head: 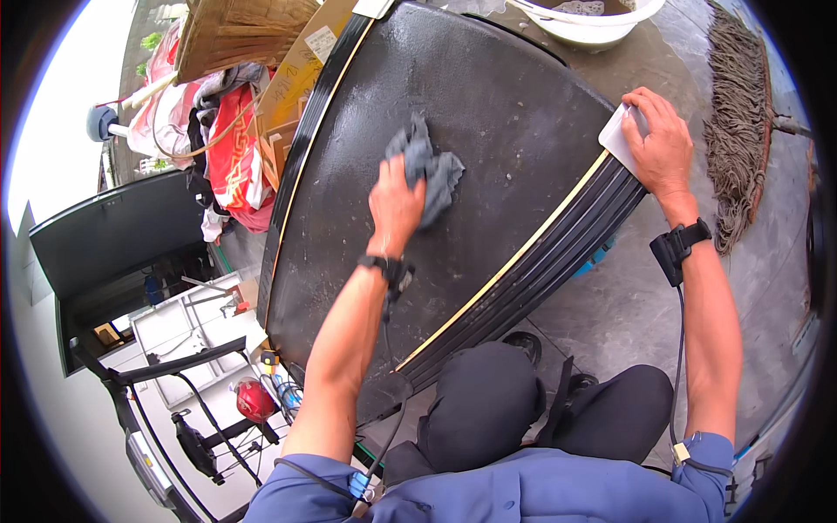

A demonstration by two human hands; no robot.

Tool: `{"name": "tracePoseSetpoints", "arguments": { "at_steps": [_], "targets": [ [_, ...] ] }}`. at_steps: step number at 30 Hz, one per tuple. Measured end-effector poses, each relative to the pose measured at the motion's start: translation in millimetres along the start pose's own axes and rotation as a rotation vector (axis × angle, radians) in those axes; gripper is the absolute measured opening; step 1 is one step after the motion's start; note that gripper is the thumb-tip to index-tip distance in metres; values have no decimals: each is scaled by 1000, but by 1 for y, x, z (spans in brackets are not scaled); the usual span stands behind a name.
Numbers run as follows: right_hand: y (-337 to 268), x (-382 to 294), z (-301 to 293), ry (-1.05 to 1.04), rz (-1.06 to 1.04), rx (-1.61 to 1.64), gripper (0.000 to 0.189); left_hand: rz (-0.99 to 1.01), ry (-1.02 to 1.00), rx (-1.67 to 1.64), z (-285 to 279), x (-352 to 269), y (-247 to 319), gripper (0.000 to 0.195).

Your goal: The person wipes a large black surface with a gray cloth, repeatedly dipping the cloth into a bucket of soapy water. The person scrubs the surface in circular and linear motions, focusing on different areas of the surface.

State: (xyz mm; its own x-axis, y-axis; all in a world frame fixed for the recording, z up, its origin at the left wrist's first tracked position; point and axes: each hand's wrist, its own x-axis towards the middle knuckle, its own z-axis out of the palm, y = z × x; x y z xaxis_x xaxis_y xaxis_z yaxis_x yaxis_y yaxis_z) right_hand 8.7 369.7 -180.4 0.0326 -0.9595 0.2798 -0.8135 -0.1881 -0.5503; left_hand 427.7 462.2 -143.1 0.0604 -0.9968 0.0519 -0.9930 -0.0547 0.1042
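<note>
My left hand (393, 208) holds a wet blue-grey cloth (439, 176) against the dark, wet face of a large black panel (484, 222) with ribbed sides. A thin yellowish strip (510, 258) runs along each side of that face. At the panel's right corner, my right hand (660, 147) grips the white corner piece (618, 137), thumb on its face and fingers over its edge. Another white corner piece (374, 6) sits at the panel's top. Black bands with cables are on both wrists.
A white basin (588, 29) with murky, sudsy water stands beyond the panel. A string mop (735, 131) lies on the grey floor at right. Cardboard boxes (297, 59), bags (239, 150) and a black metal frame (189, 366) with a red helmet (255, 400) are at left.
</note>
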Motion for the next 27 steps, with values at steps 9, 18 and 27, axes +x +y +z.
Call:
{"name": "tracePoseSetpoints", "arguments": {
  "at_steps": [9, 18, 27],
  "targets": [
    [8, 2, 4, -2, 18, 46, 25, 9, -84, -44, -21, -66, -48, 47],
    [7, 3, 4, 8, 33, 53, 24, 14, -31, -33, -10, -33, 12, 54],
    [8, 1, 5, -8, 48, -1, 25, 189, -89, -56, 9, 42, 122, 44]
  ]
}}
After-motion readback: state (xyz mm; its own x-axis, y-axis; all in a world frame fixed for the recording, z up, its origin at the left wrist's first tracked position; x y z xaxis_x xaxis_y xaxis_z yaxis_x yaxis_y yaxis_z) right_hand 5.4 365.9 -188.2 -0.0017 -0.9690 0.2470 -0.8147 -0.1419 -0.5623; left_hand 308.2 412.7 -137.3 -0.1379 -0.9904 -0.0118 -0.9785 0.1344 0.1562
